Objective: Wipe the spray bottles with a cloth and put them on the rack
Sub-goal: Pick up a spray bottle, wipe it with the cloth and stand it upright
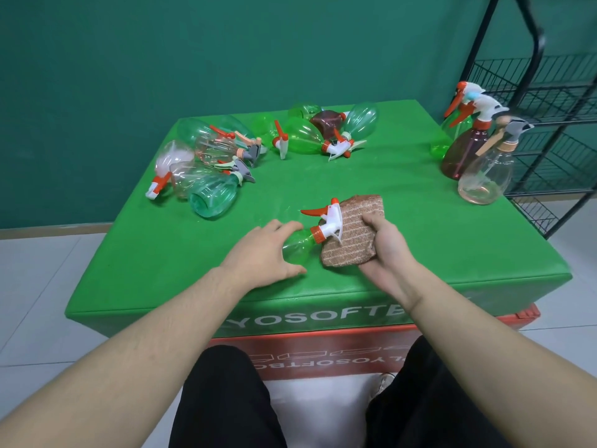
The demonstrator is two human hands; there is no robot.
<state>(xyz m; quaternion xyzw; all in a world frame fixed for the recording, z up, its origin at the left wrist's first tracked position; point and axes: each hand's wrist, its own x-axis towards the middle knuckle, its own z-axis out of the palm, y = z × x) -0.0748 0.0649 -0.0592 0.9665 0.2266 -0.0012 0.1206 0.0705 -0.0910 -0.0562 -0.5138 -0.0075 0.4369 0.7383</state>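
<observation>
Spray bottle (298,245), green with a white and orange trigger head, lies on its side near the front of the green bench (420,227), seen from the head camera. Its body is grasped by the curled fingers (284,226) of the left hand (265,253), while the brown cloth (350,232) is clenched in the right hand (384,244) and pressed against the nozzle. A slip of the smooth plastic could be caused by hard rubbing, and the trigger could be snagged by the cloth. The black wire rack (549,124) stands to the right, just beside three upright bottles (478,147).

L grip (265,253) cupped, R grip (384,244) curled, forearms extended.
</observation>
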